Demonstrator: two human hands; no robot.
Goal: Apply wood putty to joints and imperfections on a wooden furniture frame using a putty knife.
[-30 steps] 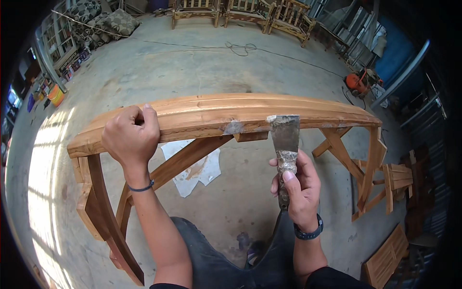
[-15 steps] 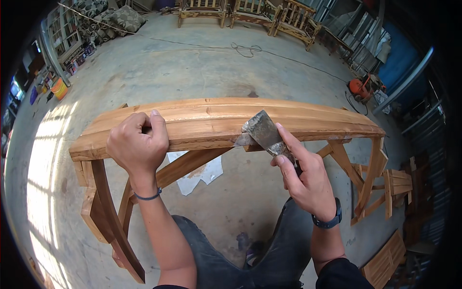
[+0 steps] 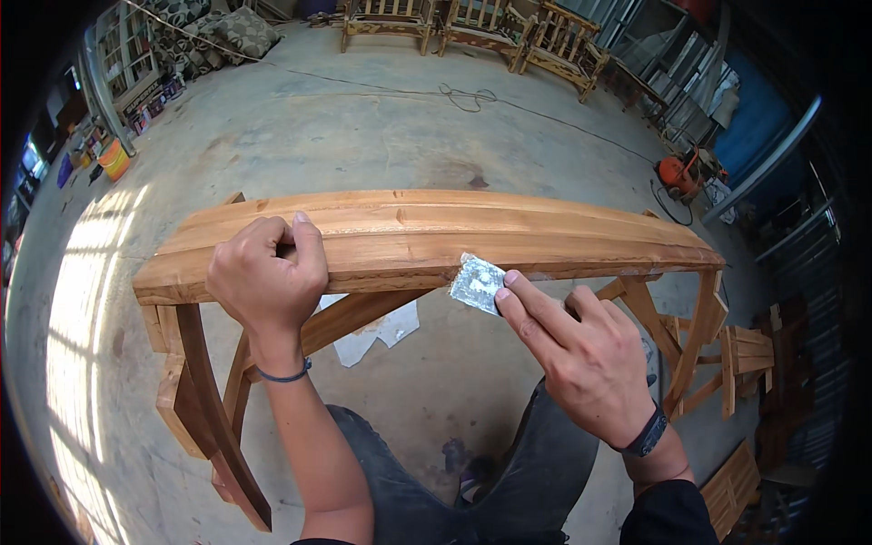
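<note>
A long wooden piece of furniture with a smooth, slightly bowed top (image 3: 563, 227) stands before me on curved legs. At the left part of its front edge rests my left hand (image 3: 271, 272), closed in a fist with the thumb raised; whatever it may hold is hidden. My right hand (image 3: 595, 359) grips a putty knife (image 3: 477, 284), index and middle fingers laid along its flat blade. White and grey residue coats the blade. Its tip meets the front edge near the middle, while the handle is hidden under my palm.
Below the top lies a torn white sheet (image 3: 377, 334) on the concrete floor. An orange machine (image 3: 679, 173) stands at the far right, wooden chair frames (image 3: 472, 32) at the back. A cable (image 3: 468, 96) crosses the floor; a yellow bucket (image 3: 114, 162) is far left.
My right hand has rolled over and shifted right, turning the putty knife so its residue-covered face shows. A grey pointed piece beside the blade is no longer visible. My left hand stays nearly still.
</note>
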